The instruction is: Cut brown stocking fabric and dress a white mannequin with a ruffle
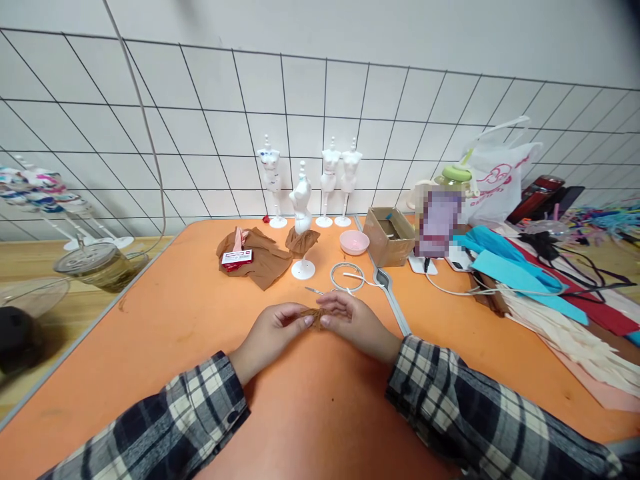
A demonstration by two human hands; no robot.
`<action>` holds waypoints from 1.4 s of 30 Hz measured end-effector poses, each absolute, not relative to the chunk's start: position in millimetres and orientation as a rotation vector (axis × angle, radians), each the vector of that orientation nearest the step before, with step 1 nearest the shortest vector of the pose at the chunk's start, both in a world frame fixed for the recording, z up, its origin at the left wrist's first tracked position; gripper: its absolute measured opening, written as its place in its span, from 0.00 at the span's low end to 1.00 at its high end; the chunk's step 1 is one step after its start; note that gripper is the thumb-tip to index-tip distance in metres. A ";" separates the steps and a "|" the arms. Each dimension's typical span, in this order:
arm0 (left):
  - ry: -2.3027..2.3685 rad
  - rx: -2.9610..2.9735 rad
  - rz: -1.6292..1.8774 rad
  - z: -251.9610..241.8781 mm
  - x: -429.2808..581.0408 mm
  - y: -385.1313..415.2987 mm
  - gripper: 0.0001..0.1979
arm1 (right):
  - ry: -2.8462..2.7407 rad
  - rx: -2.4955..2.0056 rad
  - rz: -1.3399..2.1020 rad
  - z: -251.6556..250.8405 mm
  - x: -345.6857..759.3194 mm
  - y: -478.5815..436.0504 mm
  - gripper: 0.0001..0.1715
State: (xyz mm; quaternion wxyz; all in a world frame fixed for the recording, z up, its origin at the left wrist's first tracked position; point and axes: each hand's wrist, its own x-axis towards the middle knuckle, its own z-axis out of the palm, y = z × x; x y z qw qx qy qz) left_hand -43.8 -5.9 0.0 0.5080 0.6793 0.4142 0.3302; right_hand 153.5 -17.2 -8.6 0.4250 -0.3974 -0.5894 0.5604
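A small gathered piece of brown fabric (317, 320) is pinched between my two hands, low over the orange table. My left hand (277, 330) grips its left side between thumb and fingers. On its right side, my right hand (353, 323) presses with the thumb, fingers curled behind. Just beyond the hands lies a small pair of scissors (314, 291), partly hidden by my right fingers. A white mini mannequin (301, 203) wearing a brown cloth skirt (303, 241) stands farther back. To its left, a crumpled brown cloth (265, 257) lies under a small red-and-white packet (237, 259).
Several white mannequins (330, 173) line the tiled wall. A pink bowl (355, 242), a tape ring (347, 276) and a cardboard box (389, 237) stand right of centre. At right are a propped phone (439, 223), cables and fabric strips (530, 267). A jar (95, 267) sits left.
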 end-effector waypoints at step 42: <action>1.074 2.706 0.916 7.6 -56.4 -9.3 0.12 | -1.922 -0.870 0.579 1.7 158.7 -24.4 0.03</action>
